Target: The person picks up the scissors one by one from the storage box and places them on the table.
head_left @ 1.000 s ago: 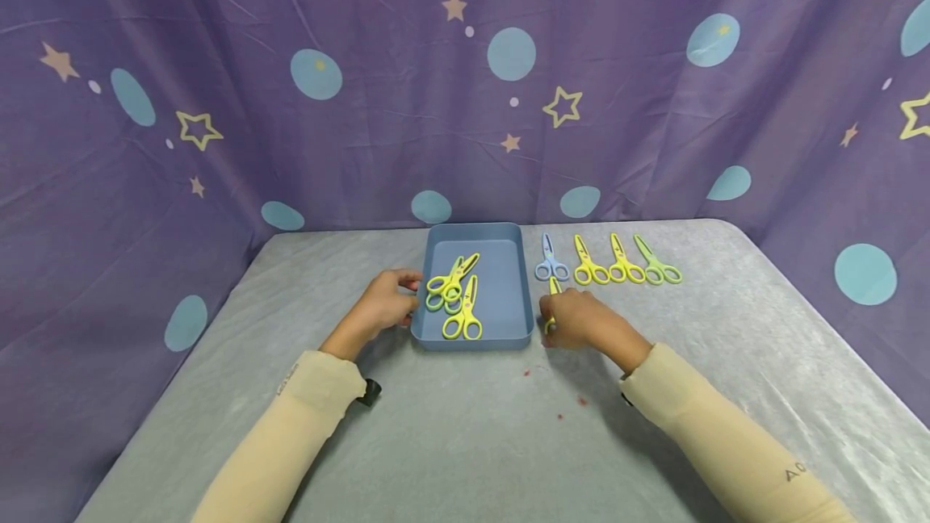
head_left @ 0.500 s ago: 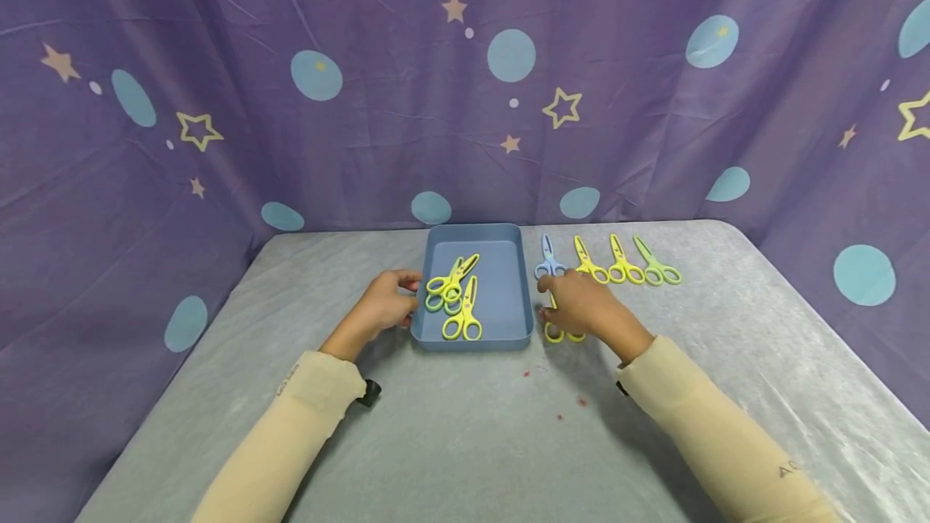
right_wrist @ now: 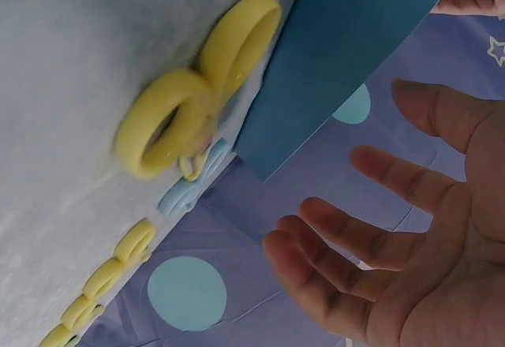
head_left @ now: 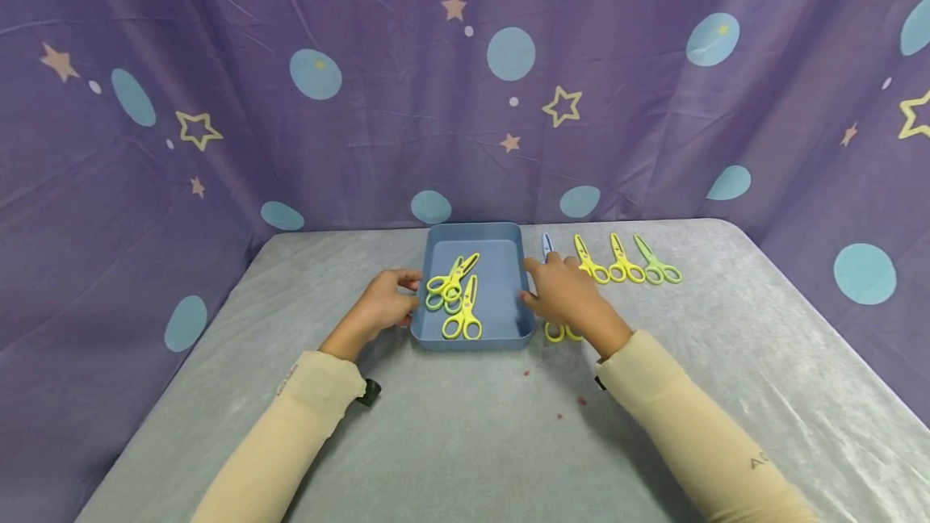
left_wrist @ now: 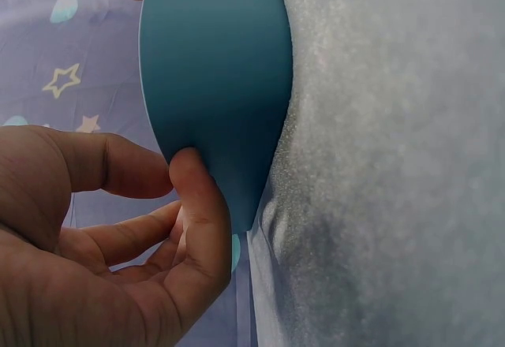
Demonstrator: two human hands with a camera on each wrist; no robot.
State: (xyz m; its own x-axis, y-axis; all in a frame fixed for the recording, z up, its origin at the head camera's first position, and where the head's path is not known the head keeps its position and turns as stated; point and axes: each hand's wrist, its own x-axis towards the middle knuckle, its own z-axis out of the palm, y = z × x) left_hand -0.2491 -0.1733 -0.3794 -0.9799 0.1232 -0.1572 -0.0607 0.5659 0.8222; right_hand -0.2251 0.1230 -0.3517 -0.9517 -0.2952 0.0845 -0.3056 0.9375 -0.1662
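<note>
My left hand holds the left wall of a blue tray, its thumb and a fingertip at the rim in the left wrist view. My right hand hovers at the tray's right wall. Its fingers are spread and hold nothing in the right wrist view. Below it lies a pair of yellow scissors, only the handles showing in the head view. Blue scissors stick out beyond the hand, handles hidden. Inside the tray rest yellow scissors, another yellow pair and a green pair under that one.
Right of the blue scissors, in a row, lie two yellow pairs, one near and one farther right, then green scissors. A grey cloth covers the table. A purple curtain stands behind.
My right hand has let go of the near yellow scissors, leaving them on the table, then moved left and up to the tray's right wall. My left hand has stayed put.
</note>
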